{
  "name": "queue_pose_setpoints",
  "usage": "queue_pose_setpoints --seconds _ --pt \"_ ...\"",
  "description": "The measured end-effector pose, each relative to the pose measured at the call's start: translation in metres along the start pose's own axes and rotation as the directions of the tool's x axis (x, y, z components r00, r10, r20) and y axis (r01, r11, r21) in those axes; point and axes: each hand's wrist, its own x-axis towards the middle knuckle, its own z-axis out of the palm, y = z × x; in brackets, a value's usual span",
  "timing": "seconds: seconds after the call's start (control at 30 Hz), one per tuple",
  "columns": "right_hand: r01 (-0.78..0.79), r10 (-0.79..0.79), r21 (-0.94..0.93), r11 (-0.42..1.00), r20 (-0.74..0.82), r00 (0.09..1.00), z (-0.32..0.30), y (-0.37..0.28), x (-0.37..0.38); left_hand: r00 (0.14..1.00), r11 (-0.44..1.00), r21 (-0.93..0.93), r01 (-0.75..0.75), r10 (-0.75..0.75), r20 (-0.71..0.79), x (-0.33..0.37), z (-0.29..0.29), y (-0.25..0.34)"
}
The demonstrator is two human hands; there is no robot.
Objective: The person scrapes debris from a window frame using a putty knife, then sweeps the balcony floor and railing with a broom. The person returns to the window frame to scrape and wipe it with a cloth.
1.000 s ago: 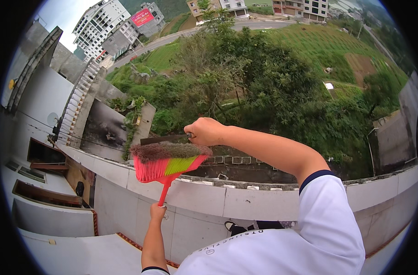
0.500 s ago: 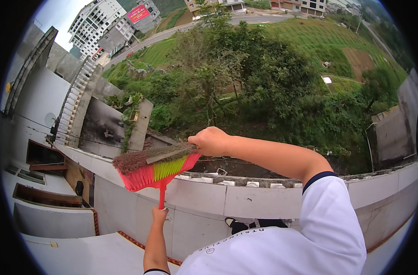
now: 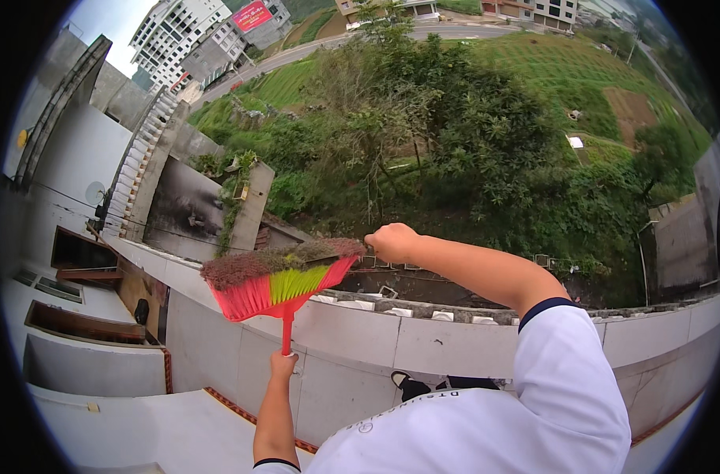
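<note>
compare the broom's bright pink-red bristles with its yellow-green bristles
The bright pink-red bristles sit in two groups, one on each side; the yellow-green bristles form one block between them. The pink-red bristles cover more width overall; the yellow-green bristles cover less. Both end in fuzzy grey-brown and belong to the red-handled broom in the left hand.
</note>
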Motion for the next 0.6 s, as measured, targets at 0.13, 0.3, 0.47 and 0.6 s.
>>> queue_pose_setpoints --seconds 0.13,0.3,0.47,0.6 --pt "-0.338 0.461 -0.379 0.861 0.304 0.834 0.064 0.102 -0.035 0.999 0.992 0.125 -0.026 0.029 -0.016 0.000 -0.010 0.032" --pt "-0.190 0.201 0.067 0.979 -0.225 0.953 -0.014 0.029 0.007 0.999 0.998 0.050 -0.036 0.034 0.033 -0.003 -0.008 0.026" --pt "-0.130 0.138 -0.076 0.989 0.120 0.983 0.034 0.041 0.009 0.999 0.998 -0.060 -0.015 0.018 0.039 -0.002 -0.006 0.019" --pt "-0.450 0.530 -0.304 0.839 0.278 0.801 0.063 0.097 -0.018 1.000 0.999 0.034 -0.015 0.014 0.025 -0.003 -0.012 0.022"
